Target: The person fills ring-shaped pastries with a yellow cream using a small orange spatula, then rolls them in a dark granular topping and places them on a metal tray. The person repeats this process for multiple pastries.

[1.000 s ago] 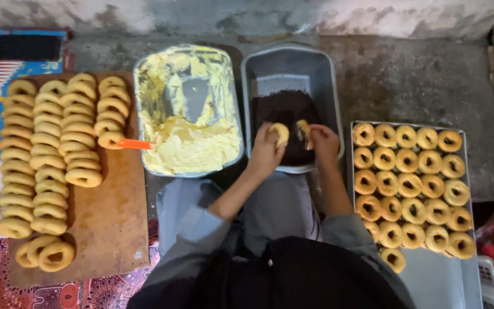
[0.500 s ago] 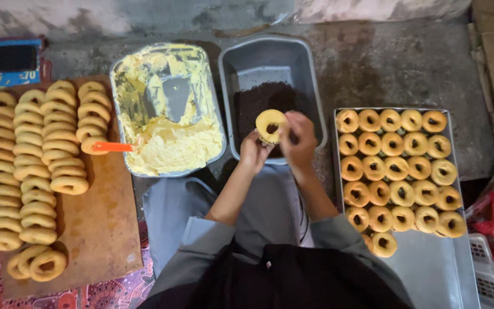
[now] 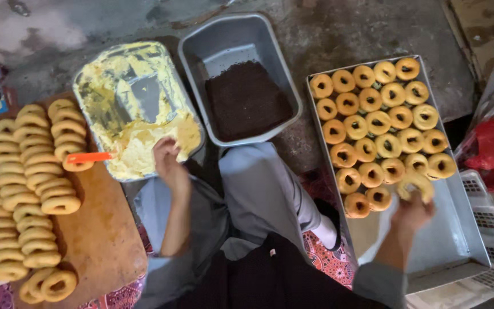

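From the head view, the right hand [image 3: 411, 213] grips a ring-shaped doughnut [image 3: 415, 184] at the near edge of the rows in the metal tray [image 3: 450, 240]. The left hand [image 3: 168, 160], fingers loosely curled and holding nothing, rests at the near rim of the butter tray [image 3: 95, 80], just beside the orange-handled spreader [image 3: 90, 157].

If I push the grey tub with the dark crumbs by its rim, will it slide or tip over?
The grey tub looks wide and low, so it probably slides, not tips. The dark crumbs fill only part, so it seems light; they may shift.
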